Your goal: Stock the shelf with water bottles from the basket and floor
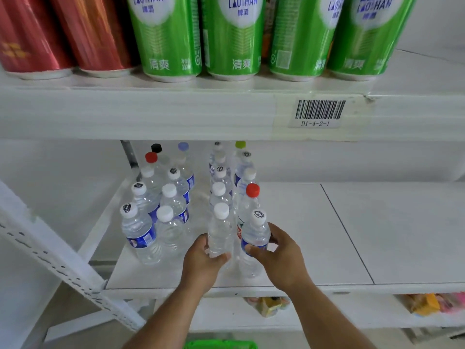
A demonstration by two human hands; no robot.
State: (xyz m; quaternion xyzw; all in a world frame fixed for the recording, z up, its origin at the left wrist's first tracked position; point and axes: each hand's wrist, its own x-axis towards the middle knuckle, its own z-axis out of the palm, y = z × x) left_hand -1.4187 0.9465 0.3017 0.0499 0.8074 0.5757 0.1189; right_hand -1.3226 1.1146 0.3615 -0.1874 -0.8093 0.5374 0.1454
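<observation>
Several clear water bottles stand in rows on the white middle shelf. My left hand grips a label-free bottle with a white cap at the front of one row. Beside it, my right hand holds a blue-labelled bottle with a marked white cap, standing upright on the shelf. A red-capped bottle stands just behind that one. Two more rows of bottles stand to the left. The green basket shows only as a rim at the bottom edge.
The upper shelf overhangs the bottles and carries red cans and green cans. A barcode label sticks to its front edge. A slanted white upright runs at the left. Colourful packets lie on the shelf below.
</observation>
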